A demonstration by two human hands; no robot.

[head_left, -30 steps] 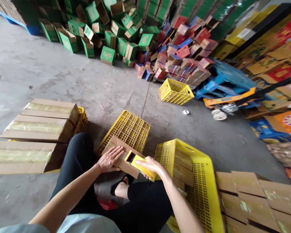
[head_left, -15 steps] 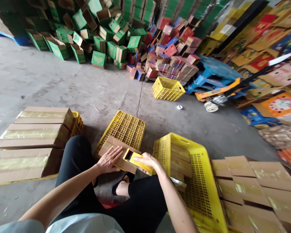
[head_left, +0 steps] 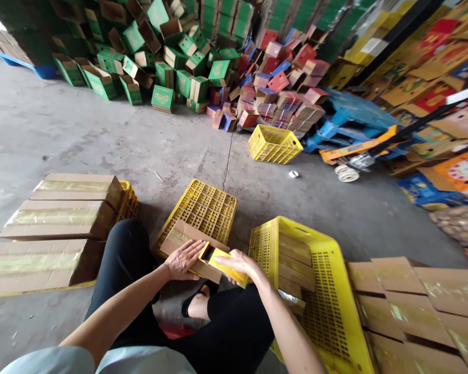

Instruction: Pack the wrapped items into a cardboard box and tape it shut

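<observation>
My left hand [head_left: 184,261] lies flat with fingers stretched out on a small brown cardboard box [head_left: 179,235]. A strip of shiny tape runs along the top of the box. My right hand [head_left: 239,262] is wrapped round a yellow tape dispenser [head_left: 220,259], whose dark front end sits over the box close to my left fingertips. The underside of my right hand's grip is partly hidden. Beneath the box is an upturned yellow plastic crate [head_left: 212,202] with a grid base.
Taped cartons [head_left: 58,213] stand at my left. On the right are a yellow crate [head_left: 323,291] holding folded cardboard and more taped boxes [head_left: 417,301]. Farther off are a yellow crate [head_left: 273,148], a pallet jack [head_left: 361,148], blue pallets [head_left: 347,117] and piles of green boxes [head_left: 164,98].
The view has shifted slightly, moving the scene a little to the right. My left hand's fingertips are now closer to the tape dispenser's front end. My right hand keeps its grip.
</observation>
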